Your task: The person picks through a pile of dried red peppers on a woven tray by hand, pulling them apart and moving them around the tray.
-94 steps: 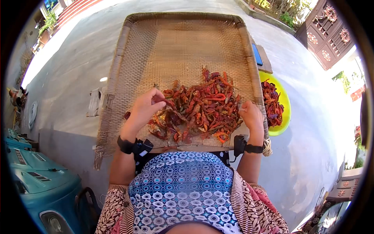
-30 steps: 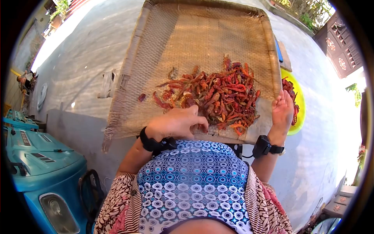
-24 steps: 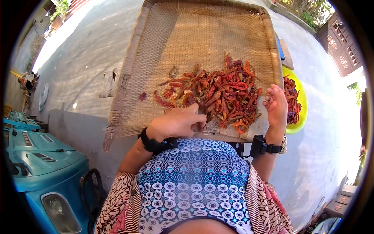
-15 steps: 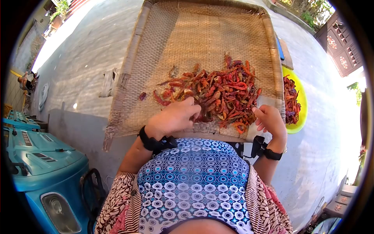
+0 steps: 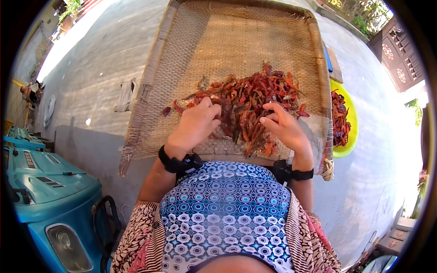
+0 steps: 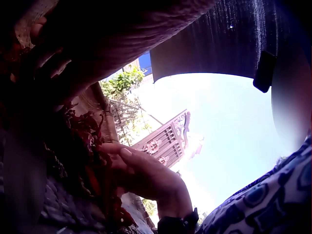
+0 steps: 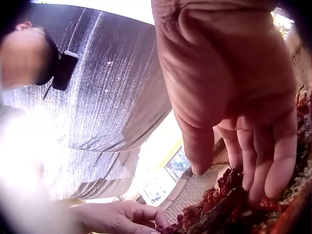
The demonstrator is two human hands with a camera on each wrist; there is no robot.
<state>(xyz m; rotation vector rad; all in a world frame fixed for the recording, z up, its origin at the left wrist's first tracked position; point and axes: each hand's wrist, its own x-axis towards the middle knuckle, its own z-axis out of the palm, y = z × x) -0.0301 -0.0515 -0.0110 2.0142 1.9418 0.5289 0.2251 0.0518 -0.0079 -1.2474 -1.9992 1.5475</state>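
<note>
A heap of dried red chili peppers (image 5: 243, 98) lies on a woven bamboo tray (image 5: 236, 34). My left hand (image 5: 193, 125) rests at the heap's left side, its fingertips among the peppers. From the right, my right hand (image 5: 289, 129) reaches over the heap with its fingers spread and thumb apart. In the right wrist view, the fingers (image 7: 282, 161) of that hand point down against the peppers, and the left hand (image 7: 114, 217) touches the pile opposite. The left wrist view is dark around the near hand; the right hand (image 6: 151, 173) shows beyond the peppers.
A yellow-green basin (image 5: 348, 141) holding more dried chilies stands right of the tray. Behind it lie a blue flat object (image 5: 327, 59) and a piece of board (image 5: 335, 68). One dark chili (image 5: 166, 111) sits apart at left. A teal vehicle (image 5: 50, 182) stands at lower left.
My right hand has come down from near the basin and moved left onto the heap. My left hand has shifted slightly left and farther forward. Peppers at the near right have moved toward the middle.
</note>
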